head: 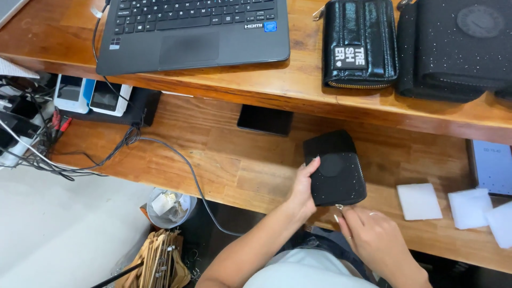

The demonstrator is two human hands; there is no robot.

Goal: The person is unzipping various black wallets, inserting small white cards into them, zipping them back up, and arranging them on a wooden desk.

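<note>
Holding a small black pouch (pixel 336 169) on the lower wooden worktop (pixel 234 160), the person uses both hands near the middle of the frame. The left hand (pixel 303 188) has its fingers (pixel 312 165) curled around the left edge of the pouch, gripping it. The right hand (pixel 373 234) sits just below the pouch, at the lower right of the frame. Its fingers are pinched closed on a tiny zip pull (pixel 339 206) at the bottom edge of the pouch.

To the right of the pouch lie white square pads (pixel 418 201) on the same worktop. A flat dark phone (pixel 265 119) lies above and left of the pouch. On the higher shelf at the top of the frame sit a dark laptop (pixel 197 32), a shiny black wallet (pixel 360 42) and a black sparkly bag (pixel 458 48). Black cables (pixel 176 154) run across the left side. A small bin (pixel 169 208) stands on the floor at the lower left.
</note>
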